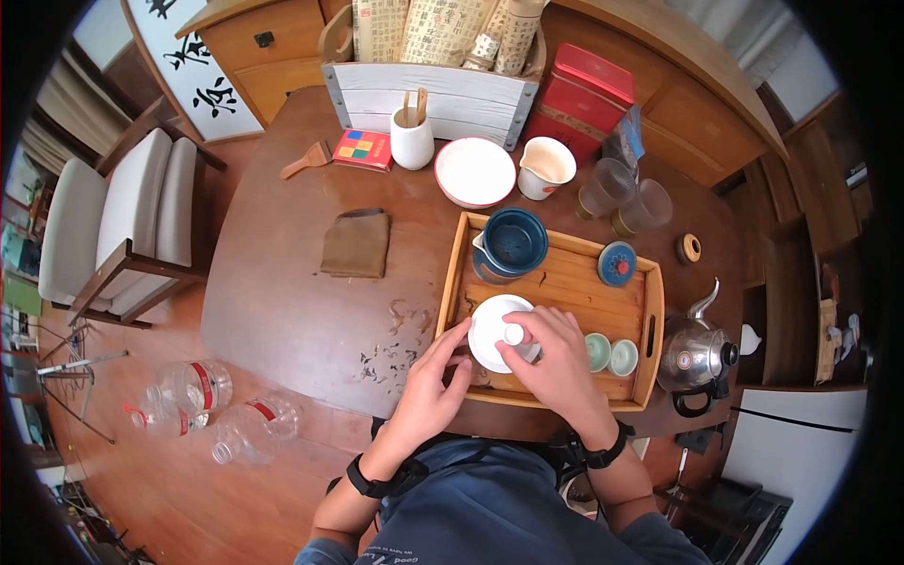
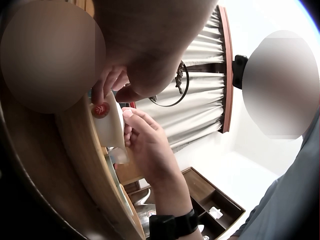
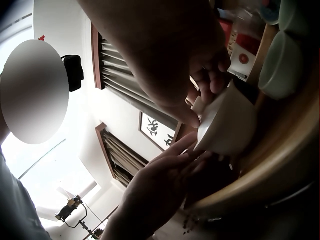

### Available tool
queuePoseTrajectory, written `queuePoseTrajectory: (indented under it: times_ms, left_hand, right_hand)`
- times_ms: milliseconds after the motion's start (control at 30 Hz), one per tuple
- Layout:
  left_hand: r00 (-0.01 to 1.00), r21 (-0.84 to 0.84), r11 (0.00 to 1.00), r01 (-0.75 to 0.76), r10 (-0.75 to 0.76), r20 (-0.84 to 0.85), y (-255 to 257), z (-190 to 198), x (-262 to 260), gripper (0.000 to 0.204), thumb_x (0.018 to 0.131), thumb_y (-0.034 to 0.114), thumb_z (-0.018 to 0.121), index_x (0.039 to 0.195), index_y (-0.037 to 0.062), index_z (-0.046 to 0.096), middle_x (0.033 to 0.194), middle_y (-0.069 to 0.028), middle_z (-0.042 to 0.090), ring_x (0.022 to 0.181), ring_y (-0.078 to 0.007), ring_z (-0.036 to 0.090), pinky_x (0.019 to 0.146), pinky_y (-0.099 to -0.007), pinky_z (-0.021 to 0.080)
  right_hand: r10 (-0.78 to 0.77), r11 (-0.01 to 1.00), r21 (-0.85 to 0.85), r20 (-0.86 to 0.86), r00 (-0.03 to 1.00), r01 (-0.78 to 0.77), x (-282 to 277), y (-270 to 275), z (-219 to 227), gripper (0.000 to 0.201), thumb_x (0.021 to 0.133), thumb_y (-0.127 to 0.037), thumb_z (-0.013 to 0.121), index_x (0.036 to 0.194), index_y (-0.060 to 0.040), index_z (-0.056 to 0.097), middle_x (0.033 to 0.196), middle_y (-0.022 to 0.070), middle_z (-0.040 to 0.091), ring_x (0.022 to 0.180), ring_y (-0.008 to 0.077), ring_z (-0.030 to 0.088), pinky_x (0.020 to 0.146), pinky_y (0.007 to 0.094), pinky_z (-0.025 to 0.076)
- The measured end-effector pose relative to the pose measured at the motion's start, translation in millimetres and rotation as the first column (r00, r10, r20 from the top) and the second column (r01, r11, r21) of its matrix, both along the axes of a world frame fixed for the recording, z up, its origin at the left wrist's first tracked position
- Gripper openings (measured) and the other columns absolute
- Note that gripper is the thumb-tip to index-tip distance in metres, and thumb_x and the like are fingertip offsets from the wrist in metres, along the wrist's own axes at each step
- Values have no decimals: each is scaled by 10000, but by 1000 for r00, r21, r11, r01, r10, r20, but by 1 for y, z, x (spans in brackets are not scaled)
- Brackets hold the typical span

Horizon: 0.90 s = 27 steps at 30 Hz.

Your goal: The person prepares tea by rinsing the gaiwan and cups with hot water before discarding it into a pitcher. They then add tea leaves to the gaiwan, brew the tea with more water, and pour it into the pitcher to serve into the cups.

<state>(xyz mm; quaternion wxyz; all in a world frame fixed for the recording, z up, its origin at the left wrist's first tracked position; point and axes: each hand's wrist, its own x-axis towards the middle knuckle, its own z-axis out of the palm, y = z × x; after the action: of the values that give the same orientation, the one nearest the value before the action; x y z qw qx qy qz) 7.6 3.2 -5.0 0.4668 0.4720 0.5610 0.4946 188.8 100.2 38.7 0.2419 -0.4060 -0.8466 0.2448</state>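
A white lidded bowl like a gaiwan (image 1: 486,325) stands near the front left of a bamboo tray (image 1: 565,273). My right hand (image 1: 563,367) pinches the round knob (image 1: 512,334) of its lid between thumb and fingers. From the left, my left hand (image 1: 433,386) touches the bowl's side with extended fingers, its thumb held apart. The right wrist view shows the bowl's white side (image 3: 230,125) between the two hands. Just right of my right hand are two pale green cups (image 1: 623,358). Behind the bowl sits a dark blue pitcher (image 1: 513,247).
A blue lid (image 1: 617,264) lies on the tray, and a steel kettle (image 1: 692,353) stands to its right. Loose tea leaves (image 1: 386,363) and a folded brown cloth (image 1: 356,243) lie left. Behind are a white dish (image 1: 476,172), a cream pitcher (image 1: 546,168) and clear cups (image 1: 607,185).
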Motion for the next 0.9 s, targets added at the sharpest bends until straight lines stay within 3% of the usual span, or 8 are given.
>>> queuePoseTrajectory:
  times_ms: [367,467,633,733,833,900]
  left_hand:
    - [1000,1,1000,-1,1,-7,0,-4,1,544,1037,-71,546,1574,-12,480,1481,-183,612,1308,-210,622,1070,-334,523]
    - [1000,-10,1000,-1,1,-2,0,-2,1,544,1039,-72,540,1576,-11,479,1485,-181,610,1310,-209,623,1074,-331,520]
    - [999,14,1000,-14,15,-29,0,-5,2,543,1032,-60,561,1567,2,489,1478,-199,601,1239,-228,660,1050,-340,543]
    - [999,1,1000,-13,13,-44,1,-3,2,555,1022,-83,562,1566,6,495,1469,-193,605,1244,-221,653,1049,-335,543]
    - [1000,-79,997,-24,25,9,1,-1,3,486,1054,-18,553,1539,-3,528,1502,-198,592,1296,-236,636,1052,-343,542]
    - [995,8,999,-47,48,-86,-1,-10,0,434,1099,87,524,1522,-8,550,1533,-214,572,1340,-263,616,1057,-358,543]
  right_hand:
    - [-69,997,-34,-62,996,67,29,-3,3,376,855,-150,851,1195,-70,711,816,36,615,778,239,599,764,384,426]
    - [-127,992,-33,-76,989,125,48,-3,-2,294,875,-126,830,1144,-69,725,772,47,597,731,243,585,734,386,422]
    - [-248,968,2,-86,965,249,89,-9,-5,116,906,-88,792,930,-53,685,756,70,589,719,254,576,711,398,411]
    - [-336,941,4,-122,934,339,111,-13,-5,226,917,-77,783,811,-33,589,754,89,576,722,270,551,707,395,402]
    - [-393,919,-15,-140,909,395,133,-16,-6,269,920,-69,781,786,-15,554,753,97,562,718,277,526,704,385,396]
    - [-413,909,1,-135,901,417,142,-17,-4,264,918,-66,781,786,-15,559,755,97,564,718,278,523,704,386,395]
